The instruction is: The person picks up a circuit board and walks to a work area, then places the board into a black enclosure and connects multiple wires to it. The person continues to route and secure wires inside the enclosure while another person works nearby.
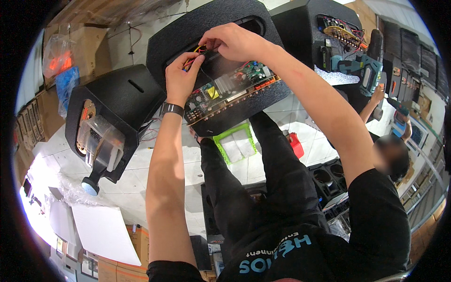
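In front of me stands a black textured speaker cabinet (188, 26) with a long opening in its panel. My left hand (182, 77) pinches thin coloured wires (199, 49), yellow and red among them, at the left of that opening. Close by on the right, my right hand (232, 43) has its fingers bent down on the same bundle; its fingertips are partly hidden. Below both hands lies an amplifier circuit board (230, 91) with a yellow transformer, heat sinks and a row of knobs along its near edge. My right forearm passes just beside the board's right end.
A second cabinet (112, 94) sits left, a third (300, 28) at the upper right, its electronics exposed. A teal cordless drill (369, 70) rests near it. On the tiled floor are a green frame (256, 145) and red container (295, 144). Another person (392, 155) works at right.
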Tool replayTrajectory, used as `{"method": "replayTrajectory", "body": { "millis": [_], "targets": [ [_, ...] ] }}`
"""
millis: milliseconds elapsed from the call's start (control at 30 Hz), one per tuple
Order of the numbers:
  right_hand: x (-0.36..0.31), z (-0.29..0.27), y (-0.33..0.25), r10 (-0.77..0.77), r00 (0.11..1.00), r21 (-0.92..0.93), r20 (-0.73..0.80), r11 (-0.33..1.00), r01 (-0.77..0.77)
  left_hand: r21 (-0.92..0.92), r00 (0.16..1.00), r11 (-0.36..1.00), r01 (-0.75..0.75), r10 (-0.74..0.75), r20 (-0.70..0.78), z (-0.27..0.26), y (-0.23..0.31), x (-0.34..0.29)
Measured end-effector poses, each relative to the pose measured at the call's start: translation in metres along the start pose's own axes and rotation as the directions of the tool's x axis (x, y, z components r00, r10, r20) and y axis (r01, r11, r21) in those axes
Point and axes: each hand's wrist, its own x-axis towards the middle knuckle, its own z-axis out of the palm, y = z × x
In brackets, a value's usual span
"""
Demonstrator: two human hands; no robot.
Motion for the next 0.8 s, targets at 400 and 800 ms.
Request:
{"method": "replayTrajectory", "body": {
  "millis": [400, 800],
  "targets": [
    [-0.031, 0.051, -0.054, 0.270, 0.879, -0.317, -0.393, 0.858, -0.405, 0.066, 0.995, 0.997, -0.048, 0.053, -0.081, 0.002, 0.015, -0.001],
    [-0.048, 0.034, -0.063, 0.454, 0.722, -0.278, -0.523, 0.710, -0.647, 0.204, 0.977, 0.977, 0.053, -0.009, -0.213, 0.012, 0.019, 0.001]
  ]
}}
